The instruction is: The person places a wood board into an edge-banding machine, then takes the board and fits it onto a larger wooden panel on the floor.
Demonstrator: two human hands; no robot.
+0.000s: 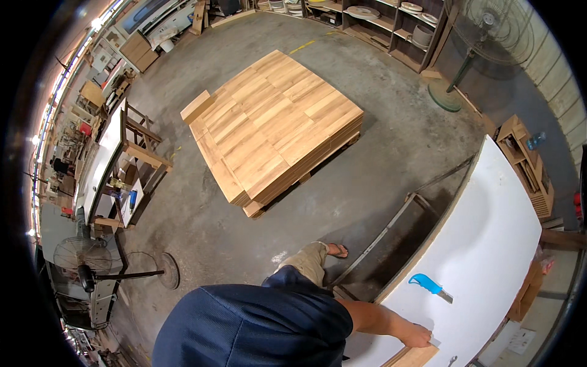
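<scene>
My left hand [417,336], at the end of my bare forearm, closes on the edge of a light wood piece [419,356] on a white-topped table [483,226]. The lower frame edge cuts the piece off, and part of my fingers is hidden. A little beyond the hand, a blue-handled utility knife [431,287] lies on the white top, blade pointing right. Near the wood piece is a small metal tool [452,360], partly cut off. My right hand is out of view.
A pallet stacked with wood-grain panels [275,122] stands on the concrete floor, one loose piece [195,107] at its left corner. To the left are a pedestal fan [92,272] and a workbench [101,162]. Shelves [385,27] and another fan [468,55] stand at the back.
</scene>
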